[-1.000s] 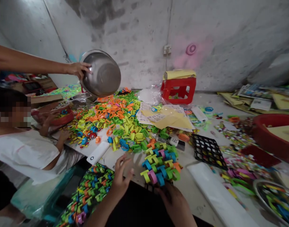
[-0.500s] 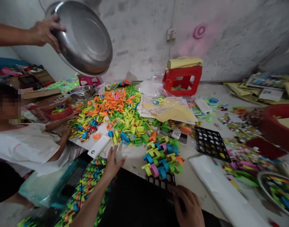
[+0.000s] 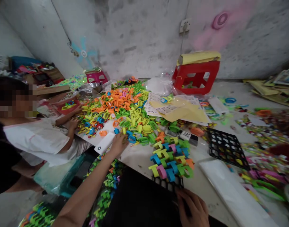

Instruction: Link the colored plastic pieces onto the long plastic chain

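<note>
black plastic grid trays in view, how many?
2: one black plastic grid tray lies bare at right; another sits under the interlocked coloured clips, mostly hidden, near the right hand.

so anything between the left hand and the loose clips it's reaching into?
Nothing visible. The left hand is already at the near edge of the pile of loose clips, beside the white power bank. The right hand rests at the black grid under the woven clip block.

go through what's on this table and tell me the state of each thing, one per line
Left hand: stretched out, fingers on the loose plastic pieces.
Right hand: resting at the loaded black grid.
Interlocked pieces: packed in rows.
Spare black grid: nearly empty.
Red stool: upright, yellow sheets on top.
</note>
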A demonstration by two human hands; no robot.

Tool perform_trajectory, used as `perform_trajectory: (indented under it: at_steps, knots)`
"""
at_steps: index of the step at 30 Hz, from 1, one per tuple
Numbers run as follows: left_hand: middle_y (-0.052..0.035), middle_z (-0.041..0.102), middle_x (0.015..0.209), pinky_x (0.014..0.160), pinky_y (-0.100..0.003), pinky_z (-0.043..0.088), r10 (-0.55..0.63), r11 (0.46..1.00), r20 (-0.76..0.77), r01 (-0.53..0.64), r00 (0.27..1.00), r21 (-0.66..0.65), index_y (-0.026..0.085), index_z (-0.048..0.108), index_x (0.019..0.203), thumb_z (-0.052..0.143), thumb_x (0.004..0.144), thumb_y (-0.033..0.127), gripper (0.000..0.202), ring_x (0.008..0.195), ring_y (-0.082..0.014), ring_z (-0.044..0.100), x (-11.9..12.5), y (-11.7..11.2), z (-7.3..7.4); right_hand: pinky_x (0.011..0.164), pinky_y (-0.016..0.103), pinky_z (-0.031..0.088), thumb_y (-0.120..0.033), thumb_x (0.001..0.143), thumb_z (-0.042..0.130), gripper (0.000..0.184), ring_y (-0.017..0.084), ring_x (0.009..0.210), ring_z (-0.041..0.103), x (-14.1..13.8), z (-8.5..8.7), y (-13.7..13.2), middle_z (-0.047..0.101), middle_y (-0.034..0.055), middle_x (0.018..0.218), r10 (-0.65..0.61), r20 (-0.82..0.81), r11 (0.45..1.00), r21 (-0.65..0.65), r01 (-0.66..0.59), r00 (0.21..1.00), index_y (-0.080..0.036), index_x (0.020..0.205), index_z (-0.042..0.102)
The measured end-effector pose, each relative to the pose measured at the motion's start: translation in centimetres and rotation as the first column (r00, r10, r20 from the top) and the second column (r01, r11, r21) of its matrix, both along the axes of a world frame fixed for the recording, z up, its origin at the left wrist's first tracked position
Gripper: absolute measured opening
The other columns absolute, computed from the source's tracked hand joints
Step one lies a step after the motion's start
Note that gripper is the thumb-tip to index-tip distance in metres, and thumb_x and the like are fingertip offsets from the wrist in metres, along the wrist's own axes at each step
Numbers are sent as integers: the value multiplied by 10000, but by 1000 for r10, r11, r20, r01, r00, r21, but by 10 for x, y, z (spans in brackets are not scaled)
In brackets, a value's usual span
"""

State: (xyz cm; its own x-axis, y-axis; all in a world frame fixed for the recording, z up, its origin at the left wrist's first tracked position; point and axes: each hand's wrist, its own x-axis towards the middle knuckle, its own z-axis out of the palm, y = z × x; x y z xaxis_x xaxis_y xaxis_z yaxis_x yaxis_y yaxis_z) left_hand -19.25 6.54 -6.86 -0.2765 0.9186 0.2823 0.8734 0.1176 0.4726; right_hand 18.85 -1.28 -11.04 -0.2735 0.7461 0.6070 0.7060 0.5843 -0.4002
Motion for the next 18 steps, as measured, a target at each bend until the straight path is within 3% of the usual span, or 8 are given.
perform_trajectory:
  at_steps: [5, 8, 11, 13, 14, 15, 16, 18]
  knots:
    - [-74, 683, 1073, 991, -438, 417, -18, 999, 1, 18, 1000, 42, 227, 726, 933, 594, 812, 182, 185, 1076, -258, 581, 6, 0, 10, 796, 385, 442, -318, 933, 464, 223, 233, 881, 592, 0, 1, -3, 676, 71, 946, -27, -30, 998, -64, 25, 999, -221, 982, 659]
    - [-83, 707, 1061, 967, -414, 445, 14, 995, 42, -18, 999, 101, 198, 711, 1019, 549, 861, 236, 229, 1035, -249, 620, 5, -10, 22, 788, 378, 455, -288, 917, 490, 195, 229, 875, 601, 0, 6, -5, 679, 69, 935, -34, -87, 996, -89, 26, 996, -223, 965, 668]
    - [-119, 689, 1128, 925, -399, 485, 124, 962, 133, -152, 983, 227, 145, 651, 1153, 477, 918, 333, 347, 1060, -253, 626, 18, -32, 44, 780, 356, 474, -262, 896, 527, 163, 216, 854, 622, -3, 21, -10, 688, 58, 908, -13, -195, 992, -128, -12, 981, -234, 941, 681]
    - [-98, 685, 1161, 897, -367, 508, 169, 897, 232, -247, 958, 368, 173, 636, 1186, 509, 914, 355, 351, 1060, -239, 638, 40, -56, 62, 746, 321, 492, -273, 894, 542, 159, 198, 815, 636, -11, 37, -19, 692, 51, 883, 9, -311, 965, -248, -90, 951, -244, 941, 691]
    - [-81, 669, 1205, 924, -359, 498, 107, 887, 222, -194, 969, 420, 200, 614, 1224, 516, 916, 320, 345, 1086, -226, 631, 54, -71, 70, 704, 298, 497, -301, 896, 547, 170, 186, 773, 636, -17, 45, -26, 690, 48, 861, 11, -385, 927, -343, -154, 923, -246, 967, 692]
    - [-64, 654, 1239, 964, -353, 476, -10, 879, 152, -64, 988, 472, 229, 589, 1257, 522, 914, 265, 351, 1124, -212, 613, 70, -85, 78, 646, 276, 493, -352, 896, 553, 206, 173, 716, 626, -25, 52, -33, 683, 45, 829, 8, -471, 864, -441, -243, 882, -244, 1011, 686]
    - [-47, 665, 1224, 991, -343, 455, -192, 848, 11, 161, 981, 504, 255, 578, 1267, 529, 904, 212, 368, 1132, -195, 610, 86, -100, 83, 581, 258, 475, -430, 885, 561, 289, 160, 647, 601, -33, 58, -41, 666, 39, 778, -8, -566, 779, -520, -350, 824, -236, 1068, 671]
    - [-26, 675, 1215, 1083, -347, 365, -547, 722, -252, 602, 798, 341, 276, 520, 1323, 494, 905, 157, 435, 1197, -170, 570, 119, -125, 88, 490, 239, 419, -608, 814, 580, 495, 136, 539, 525, -50, 67, -57, 610, 17, 660, -101, -739, 598, -580, -553, 666, -201, 1086, 655]
